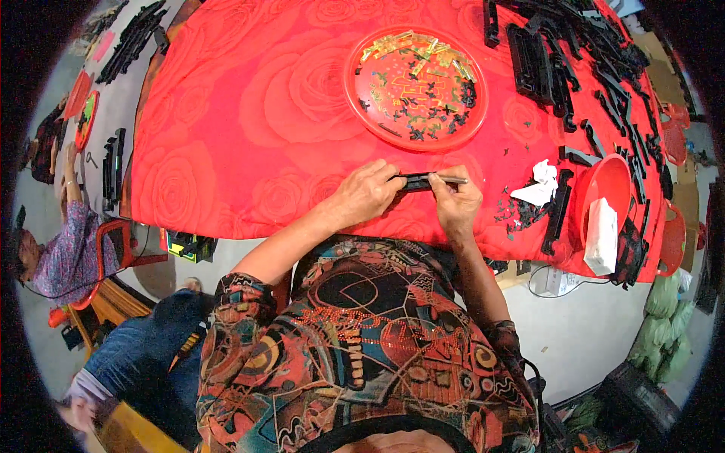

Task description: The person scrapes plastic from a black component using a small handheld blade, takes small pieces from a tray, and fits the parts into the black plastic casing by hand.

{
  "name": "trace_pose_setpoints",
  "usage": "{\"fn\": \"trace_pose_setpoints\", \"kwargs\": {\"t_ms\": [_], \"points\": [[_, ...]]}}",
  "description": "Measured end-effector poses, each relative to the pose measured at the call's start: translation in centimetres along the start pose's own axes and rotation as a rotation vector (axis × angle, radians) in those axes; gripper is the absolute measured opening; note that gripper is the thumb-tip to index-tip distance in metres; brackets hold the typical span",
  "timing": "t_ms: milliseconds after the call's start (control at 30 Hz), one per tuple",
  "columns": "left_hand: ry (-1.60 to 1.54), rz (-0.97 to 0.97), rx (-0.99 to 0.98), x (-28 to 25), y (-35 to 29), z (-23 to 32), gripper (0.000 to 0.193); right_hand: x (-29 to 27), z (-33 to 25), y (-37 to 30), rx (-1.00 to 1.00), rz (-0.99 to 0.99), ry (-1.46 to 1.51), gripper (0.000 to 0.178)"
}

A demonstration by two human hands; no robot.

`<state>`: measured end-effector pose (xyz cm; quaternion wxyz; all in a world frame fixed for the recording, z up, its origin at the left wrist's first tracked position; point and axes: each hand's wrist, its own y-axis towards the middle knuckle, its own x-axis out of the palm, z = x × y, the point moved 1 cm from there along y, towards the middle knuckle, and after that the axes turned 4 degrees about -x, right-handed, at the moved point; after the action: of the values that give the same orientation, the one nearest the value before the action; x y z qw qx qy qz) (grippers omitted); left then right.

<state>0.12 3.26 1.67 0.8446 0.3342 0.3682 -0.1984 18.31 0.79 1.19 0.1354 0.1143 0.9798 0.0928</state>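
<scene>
My left hand (368,193) is closed around one end of a narrow black plastic part (415,181), held level just above the red cloth. My right hand (458,202) pinches a slim grey metal tool (455,180), its fingertips up against the part's other end. The tool's tip is hidden by the fingers. Just beyond both hands lies a round red tray (355,113). Small black cross-shaped pieces (417,134) are scattered in it, with clear yellowish strips (377,50) along its far side.
Long black plastic parts (531,64) are piled at the far right. Nearer are crumpled white tissue (542,185), loose black crosses (515,219), a red bowl (618,175) and a white packet (602,235). Another person (72,245) sits by a table at the left.
</scene>
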Motion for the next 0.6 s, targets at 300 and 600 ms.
{"fn": "trace_pose_setpoints", "kwargs": {"t_ms": [300,600], "points": [[0.046,-0.039,0.021,-0.28,0.22,0.13,0.008,0.18,0.14,-0.35,0.062,0.035,0.191,0.009],[0.026,-0.014,0.035,-0.1,0.2,0.1,0.008,0.28,0.58,-0.42,0.112,0.084,0.3,0.009]]}}
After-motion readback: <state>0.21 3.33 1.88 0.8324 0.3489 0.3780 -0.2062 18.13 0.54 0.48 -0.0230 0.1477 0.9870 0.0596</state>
